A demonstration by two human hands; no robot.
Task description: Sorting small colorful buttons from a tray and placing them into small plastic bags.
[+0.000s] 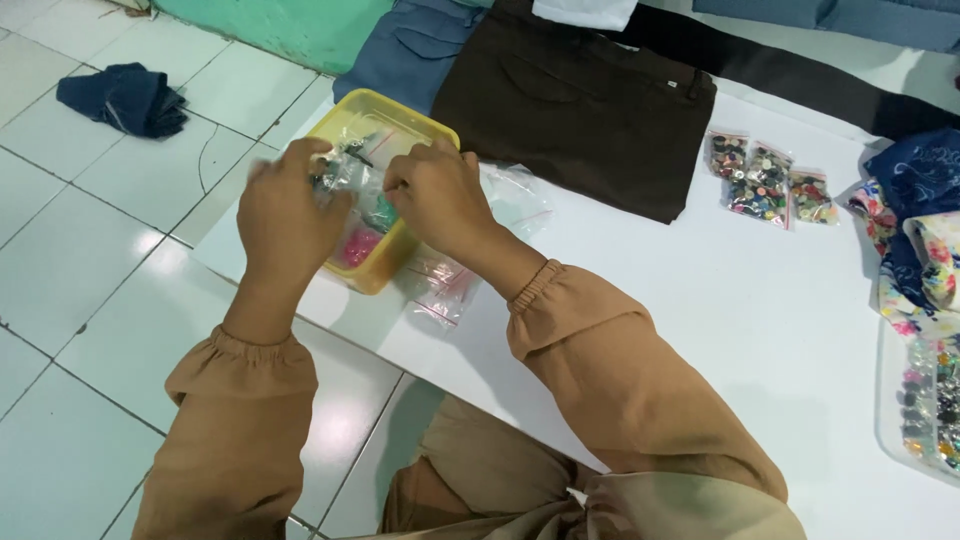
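Floor tiles (90, 240) fill the left side, with a dark blue cloth (125, 98) lying well apart from the hands. Next comes the yellow box (395, 130), sitting right at the left edge of the white table (720, 330). Both hands hover over the box. The left hand (285, 215) and the right hand (440, 200) each pinch one small clear bag (345, 170) between them. The bag looks shut, I think, and more little bags lie in the box and beside it. Brown trousers (590, 110) lie behind. Three bags of buttons (765, 185) wait further right. Lots of bare table sits in the middle.
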